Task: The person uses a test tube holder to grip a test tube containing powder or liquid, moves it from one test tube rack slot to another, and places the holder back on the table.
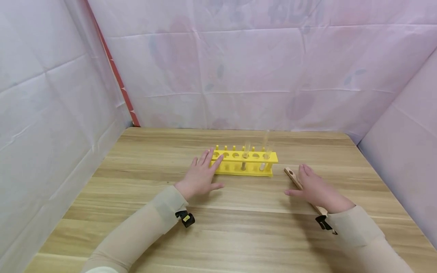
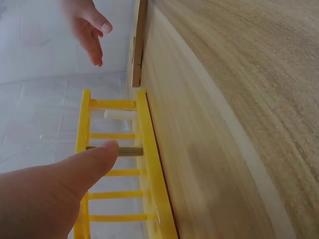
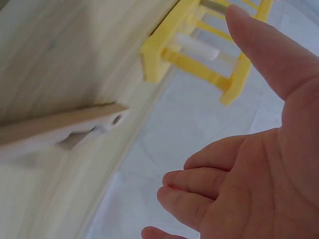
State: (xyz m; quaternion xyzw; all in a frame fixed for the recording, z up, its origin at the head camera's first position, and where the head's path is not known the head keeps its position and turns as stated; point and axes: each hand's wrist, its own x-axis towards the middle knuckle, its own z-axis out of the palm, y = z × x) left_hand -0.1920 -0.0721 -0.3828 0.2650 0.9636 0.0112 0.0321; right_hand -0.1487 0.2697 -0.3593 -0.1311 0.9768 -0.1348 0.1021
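Test-tube rack (image 1: 240, 160): yellow, upright on the tabletop (image 1: 232, 235), between the two hands.
Brownish tube (image 1: 243, 166): fourth hole from the left; ring and base presumably keep it from toppling.
White-bottomed tube (image 1: 262, 166): rightmost hole, tilted slightly, probably because the hole fits loosely.
Left hand (image 1: 199, 176): fingers fanned wide over the rack's left end, gripping nothing; such contact would steady it.
Right hand (image 1: 317, 189): thumb wide of the fingers, palm unfilled, hovering above the clamp.
Wooden test-tube clamp (image 1: 294, 179): flat right of the rack, seemingly laid within the right hand's reach.
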